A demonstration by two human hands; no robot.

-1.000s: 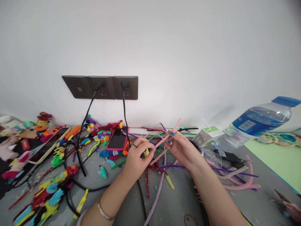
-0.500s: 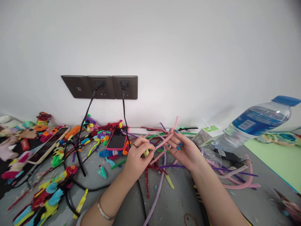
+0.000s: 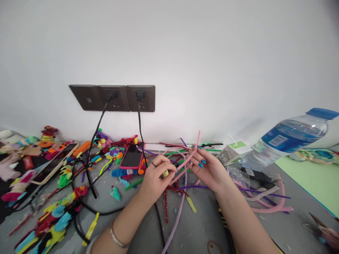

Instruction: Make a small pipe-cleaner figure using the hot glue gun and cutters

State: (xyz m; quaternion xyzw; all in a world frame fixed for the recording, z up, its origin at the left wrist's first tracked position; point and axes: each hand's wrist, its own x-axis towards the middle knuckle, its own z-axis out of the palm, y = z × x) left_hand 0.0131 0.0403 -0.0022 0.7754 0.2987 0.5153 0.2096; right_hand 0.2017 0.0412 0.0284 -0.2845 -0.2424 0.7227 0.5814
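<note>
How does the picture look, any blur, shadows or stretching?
Head view: left hand, right hand and pink stem fairly sharp; head view, right side: bottle stretched and leaning, probably lens distortion; head view, wall: faint shadow left of the bottle; head view, lower-right corner: blurred item.

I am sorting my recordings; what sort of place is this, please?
Probably a craft workspace, though I cannot tell whether home or studio: loose pipe cleaners and fuzzy figures are on a table below wall sockets.
</note>
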